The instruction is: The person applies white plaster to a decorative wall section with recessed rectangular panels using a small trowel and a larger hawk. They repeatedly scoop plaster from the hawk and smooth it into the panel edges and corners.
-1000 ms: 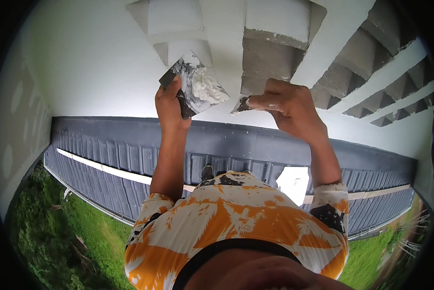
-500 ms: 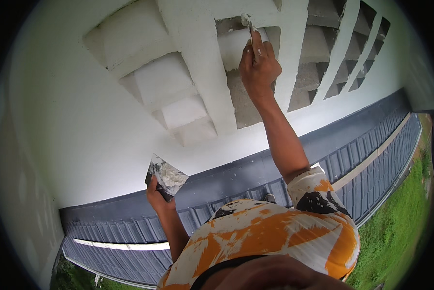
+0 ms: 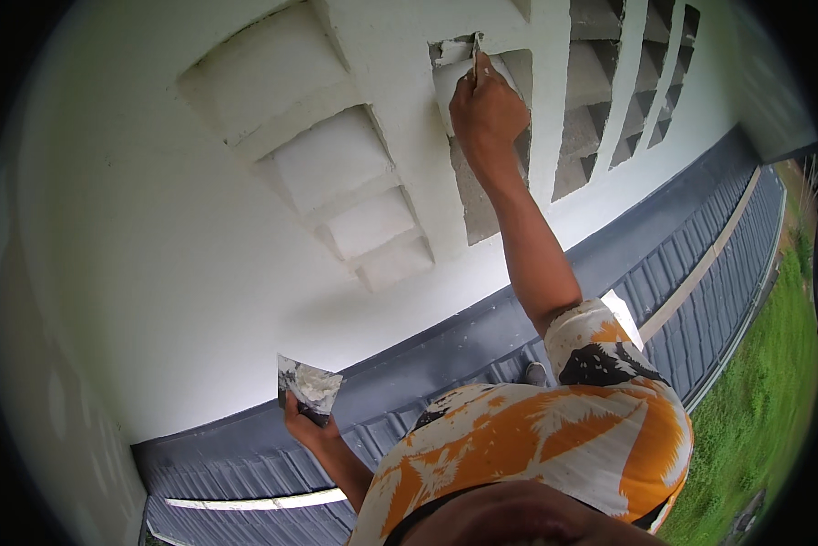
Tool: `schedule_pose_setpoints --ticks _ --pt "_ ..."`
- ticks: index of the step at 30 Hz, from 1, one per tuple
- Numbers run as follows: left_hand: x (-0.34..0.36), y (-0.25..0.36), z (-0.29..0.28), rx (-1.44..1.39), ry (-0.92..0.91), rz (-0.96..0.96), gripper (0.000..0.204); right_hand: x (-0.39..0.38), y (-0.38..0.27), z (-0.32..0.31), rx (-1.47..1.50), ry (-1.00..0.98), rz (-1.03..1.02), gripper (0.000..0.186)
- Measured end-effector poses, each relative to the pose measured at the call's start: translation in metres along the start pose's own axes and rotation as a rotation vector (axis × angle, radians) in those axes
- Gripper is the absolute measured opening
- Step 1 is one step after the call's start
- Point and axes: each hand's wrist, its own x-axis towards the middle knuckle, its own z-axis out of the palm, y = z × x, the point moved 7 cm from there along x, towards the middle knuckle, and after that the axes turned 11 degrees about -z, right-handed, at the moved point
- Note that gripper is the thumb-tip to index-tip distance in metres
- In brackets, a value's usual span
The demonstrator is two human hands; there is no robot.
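Note:
My right hand (image 3: 489, 114) is raised to the wall and closed around a putty knife (image 3: 477, 45), most of which the fingers cover. The blade meets the top edge of a recess (image 3: 452, 50), where pale putty partly covers the grey surface. Lower down at the left, my left hand (image 3: 307, 426) grips a flat, dark-handled putty plate (image 3: 330, 405) from below. On the plate sits a lump of whitish putty (image 3: 311, 386), apart from the wall.
The white wall (image 3: 190, 337) has stepped recesses: smooth white ones (image 3: 331, 159) at left, rough grey ones (image 3: 584, 127) at right. Below runs a dark tiled roof (image 3: 700, 300) with pale wooden battens (image 3: 714, 250). A shoe (image 3: 535, 373) stands on it. Grass (image 3: 746, 419) lies beyond the edge.
Putty now lies along the top of the recess where grey showed before, and the right hand's knife has turned more upright. The left hand and its plate sit lower in view; the view has shifted.

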Motion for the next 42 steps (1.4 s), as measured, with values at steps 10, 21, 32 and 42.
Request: schedule_pose_setpoints --ticks 10,21,32,42 --pt "0.023 0.003 -0.022 -0.014 -0.019 0.024 0.043 -0.016 -0.032 -0.010 0.081 -0.022 0.025 0.035" --pt "0.027 0.001 -0.021 0.031 -0.033 -0.002 0.044 -0.016 -0.050 -0.007 0.123 0.031 -0.062 0.039" --pt "0.025 -0.005 -0.036 0.061 -0.007 0.000 0.044 -0.027 -0.012 0.037 -0.009 0.006 -0.046 0.038" --pt "0.013 -0.006 -0.033 0.011 -0.016 -0.016 0.039 0.005 -0.011 0.019 0.069 -0.004 0.079 0.034"
